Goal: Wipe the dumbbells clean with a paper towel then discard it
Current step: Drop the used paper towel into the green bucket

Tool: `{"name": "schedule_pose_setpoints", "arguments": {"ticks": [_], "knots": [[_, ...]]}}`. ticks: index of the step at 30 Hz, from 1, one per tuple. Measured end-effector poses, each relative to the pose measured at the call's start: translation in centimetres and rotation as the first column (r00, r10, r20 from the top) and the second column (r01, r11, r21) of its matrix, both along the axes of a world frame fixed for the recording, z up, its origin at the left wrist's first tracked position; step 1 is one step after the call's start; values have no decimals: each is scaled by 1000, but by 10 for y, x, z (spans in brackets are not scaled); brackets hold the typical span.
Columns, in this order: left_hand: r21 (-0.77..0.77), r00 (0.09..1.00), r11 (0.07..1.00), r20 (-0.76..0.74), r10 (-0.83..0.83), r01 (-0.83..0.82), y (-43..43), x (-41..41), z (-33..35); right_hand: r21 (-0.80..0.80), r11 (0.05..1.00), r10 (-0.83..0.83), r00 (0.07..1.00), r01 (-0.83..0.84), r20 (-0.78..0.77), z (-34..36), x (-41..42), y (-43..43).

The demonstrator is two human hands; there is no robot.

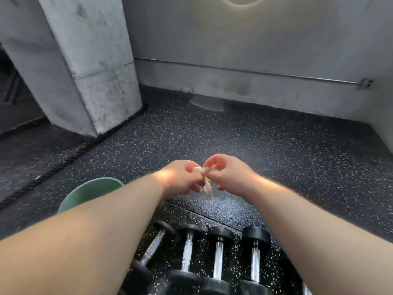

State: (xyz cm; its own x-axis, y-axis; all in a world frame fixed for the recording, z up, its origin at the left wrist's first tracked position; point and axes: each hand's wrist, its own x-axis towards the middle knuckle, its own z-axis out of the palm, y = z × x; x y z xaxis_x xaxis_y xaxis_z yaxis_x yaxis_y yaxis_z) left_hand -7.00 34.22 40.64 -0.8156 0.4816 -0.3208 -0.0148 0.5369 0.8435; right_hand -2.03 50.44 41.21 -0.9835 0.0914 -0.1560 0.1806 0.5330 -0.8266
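Several black dumbbells (219, 256) with chrome handles lie side by side on the speckled rubber floor near the bottom of the view. Above and beyond them, my left hand (180, 177) and my right hand (229, 173) meet in mid-air, both pinching a small crumpled paper towel (205, 179). A strip of the towel hangs down between the hands. My forearms hide parts of the outer dumbbells.
A pale green round bin (91, 192) stands on the floor at the left, partly behind my left forearm. A grey concrete pillar (85, 71) rises at the back left, a grey wall with a metal rail (255, 71) runs behind, and a black rope (63, 160) lies along the floor edge.
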Motion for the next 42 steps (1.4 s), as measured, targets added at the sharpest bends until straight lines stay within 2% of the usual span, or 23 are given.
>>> {"name": "schedule_pose_setpoints", "arguments": {"ticks": [5,11,15,20,23,27,30,37,42], "knots": [[29,999,999,23,35,-36,-65,-39,-14,-232,972,-16,995,39,98,-21,-44,-62],[-28,978,986,130,165,-162,-157,-84,-50,-210,978,39,992,-13,121,-43,-100,-146],[-203,951,940,92,296,-273,-213,-101,-86,-168,985,69,982,-39,178,-60,-128,-193],[-493,928,797,-59,368,-348,-271,-116,-119,-116,987,140,957,-114,253,-89,-157,-246],[-648,895,662,-73,440,-378,-301,-126,-146,-167,981,150,928,-97,341,-112,-178,-269],[-755,760,463,-73,646,-465,-332,-133,-183,-171,981,154,905,-92,396,-141,-197,-285],[-776,689,402,-57,723,-486,-343,-138,-208,-80,987,162,908,-143,387,-161,-204,-292],[-666,639,444,-63,767,-599,-346,-153,-242,57,964,216,893,-259,394,-190,-211,-306],[-417,716,630,-78,693,-655,-343,-151,-246,59,953,245,873,-296,421,-216,-217,-314]]}}
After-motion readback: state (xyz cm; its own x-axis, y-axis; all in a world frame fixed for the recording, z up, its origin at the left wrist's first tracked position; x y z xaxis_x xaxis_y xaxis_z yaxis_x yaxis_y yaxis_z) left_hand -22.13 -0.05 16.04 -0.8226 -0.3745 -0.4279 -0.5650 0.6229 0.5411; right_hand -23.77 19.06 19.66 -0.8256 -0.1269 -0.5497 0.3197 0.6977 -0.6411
